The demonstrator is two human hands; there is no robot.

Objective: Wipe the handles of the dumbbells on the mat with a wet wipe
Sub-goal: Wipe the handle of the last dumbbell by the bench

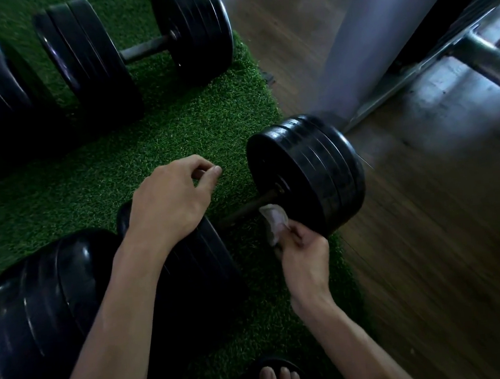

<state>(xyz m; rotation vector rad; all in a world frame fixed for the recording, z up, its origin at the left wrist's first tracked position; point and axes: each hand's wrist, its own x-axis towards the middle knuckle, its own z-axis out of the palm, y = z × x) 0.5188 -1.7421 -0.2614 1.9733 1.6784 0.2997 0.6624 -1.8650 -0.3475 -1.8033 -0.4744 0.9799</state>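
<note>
On the green artificial-grass mat (pixel 175 129), the right hand (pixel 305 254) pinches a crumpled white wet wipe (pixel 273 220) against the nearest black plate-loaded dumbbell's dark metal handle (pixel 244 209). The left hand (pixel 167 200) hovers above the mat, fingers loosely curled, holding nothing.

A green mat (pixel 175 126) of artificial grass lies on a brown wooden floor (pixel 430 233), and its right edge runs beside the bare boards. On the mat rest black dumbbells: one far dumbbell (pixel 137 47) at the top, one near dumbbell (pixel 302 178) at the right edge, and other black weight plates (pixel 39 301) at the left side. A grey metal frame (pixel 413 60) stands on the floor, at the upper right.
</note>
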